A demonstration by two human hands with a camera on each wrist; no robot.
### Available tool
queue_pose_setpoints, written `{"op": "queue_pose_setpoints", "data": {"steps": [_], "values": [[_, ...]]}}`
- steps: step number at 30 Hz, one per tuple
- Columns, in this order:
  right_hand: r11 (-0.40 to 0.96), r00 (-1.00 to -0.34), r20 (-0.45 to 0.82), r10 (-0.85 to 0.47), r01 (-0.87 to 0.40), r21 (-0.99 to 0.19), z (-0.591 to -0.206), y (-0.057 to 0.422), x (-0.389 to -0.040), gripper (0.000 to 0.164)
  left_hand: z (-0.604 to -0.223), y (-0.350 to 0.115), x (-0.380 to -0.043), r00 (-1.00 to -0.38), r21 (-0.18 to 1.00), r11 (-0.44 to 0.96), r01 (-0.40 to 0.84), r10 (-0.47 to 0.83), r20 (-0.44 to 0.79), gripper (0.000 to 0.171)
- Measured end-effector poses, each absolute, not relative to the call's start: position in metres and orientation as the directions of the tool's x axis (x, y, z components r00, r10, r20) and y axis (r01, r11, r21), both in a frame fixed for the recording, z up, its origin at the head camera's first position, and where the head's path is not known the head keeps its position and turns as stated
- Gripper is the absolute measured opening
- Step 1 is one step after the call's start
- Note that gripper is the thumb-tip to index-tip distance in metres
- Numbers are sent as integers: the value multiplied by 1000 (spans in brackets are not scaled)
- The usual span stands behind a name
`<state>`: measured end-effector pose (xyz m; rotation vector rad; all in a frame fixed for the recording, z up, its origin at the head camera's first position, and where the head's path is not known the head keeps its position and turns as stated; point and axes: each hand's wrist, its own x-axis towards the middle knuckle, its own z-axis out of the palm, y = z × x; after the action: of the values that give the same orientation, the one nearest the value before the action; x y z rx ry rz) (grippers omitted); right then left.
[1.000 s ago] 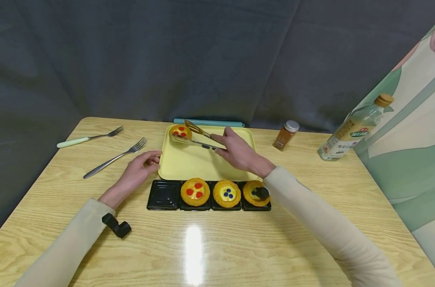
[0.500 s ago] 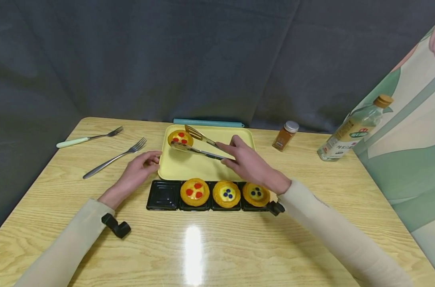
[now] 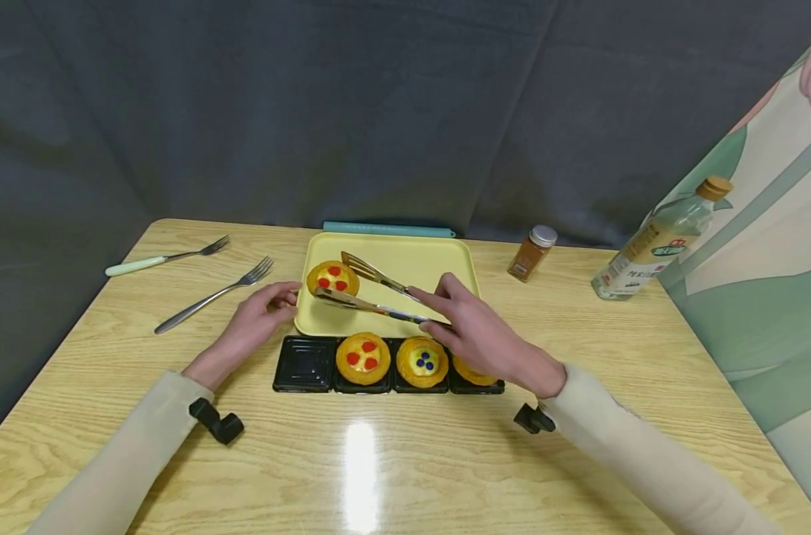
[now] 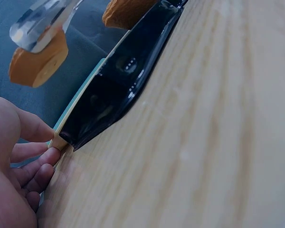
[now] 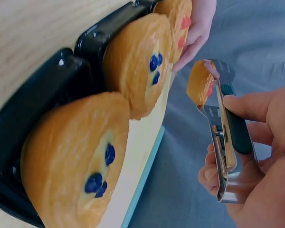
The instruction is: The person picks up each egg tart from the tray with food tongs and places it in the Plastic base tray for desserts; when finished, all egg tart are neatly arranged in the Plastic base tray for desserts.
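Observation:
My right hand [image 3: 489, 334] grips metal tongs [image 5: 228, 175], which have dark grip pads. Between their slotted tips sits a toy-like tart [image 3: 321, 275] with red fruit pieces, lifted over the left part of the yellow tray [image 3: 419, 245]. My left hand [image 3: 258, 316] pinches the tray's left edge, its other fingers curled. In front of the tray lies a black row of square compartments [image 3: 305, 364]. The leftmost one holds nothing. Then come a red-topped tart [image 3: 363, 358], a blueberry-topped tart [image 3: 422, 362] and another blueberry tart [image 5: 80, 161], which my right hand partly covers in the head view.
Two forks lie to the left, one green-handled [image 3: 145, 262] and one all metal [image 3: 205, 301]. A teal bar [image 3: 388, 229] lies behind the tray. At the right stand a spice jar [image 3: 532, 253] and a clear bottle [image 3: 659, 241]. Dark cloth [image 3: 312, 111] hangs behind the table.
My right hand has drawn the tongs and the red-topped tart toward me, from the tray's far left corner and upward. The left hand has stayed at the tray's edge.

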<state>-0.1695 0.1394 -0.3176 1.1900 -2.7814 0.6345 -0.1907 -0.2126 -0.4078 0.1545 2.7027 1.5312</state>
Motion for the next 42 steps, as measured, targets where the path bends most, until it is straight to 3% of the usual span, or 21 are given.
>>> {"op": "queue_pose_setpoints", "data": {"steps": [14,29,42], "values": [[553,-647,235,-725,-751,-362,-314,139,-145,55,-407,-212,-191,-994,856,512,72,108,19,49],[460,-529,239,-814,-839,-290,-327,133,-127,57,-406,-213,-190,-992,859,502,102,120,47,45],[468,-530,181,-828,-833,-296,-334,128,-122,59,-406,-211,-189,-994,871,485,78,101,34,46]]}}
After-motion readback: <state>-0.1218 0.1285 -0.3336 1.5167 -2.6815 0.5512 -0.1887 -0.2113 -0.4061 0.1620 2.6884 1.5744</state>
